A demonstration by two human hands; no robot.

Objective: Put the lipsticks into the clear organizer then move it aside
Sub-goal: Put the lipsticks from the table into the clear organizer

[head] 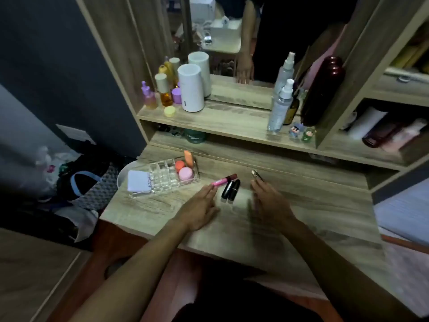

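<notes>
From the head view, the pink lipstick (224, 180) is being touched by the flat, unclenched left hand (199, 210); a gold lipstick (257, 175) is being pinched by the right hand (270, 203). Two black lipsticks (230, 191) are lying loose beside the clear organizer (162, 180), likely rolling if nudged.

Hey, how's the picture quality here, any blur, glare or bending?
Head view: dim indoor light, soft all over; the right hand is smeared by motion blur, the left hand sharper; the clear organizer shows faint glints; the wide lens bows the shelf and desk edges; the mirror reflects a dark figure.
</notes>
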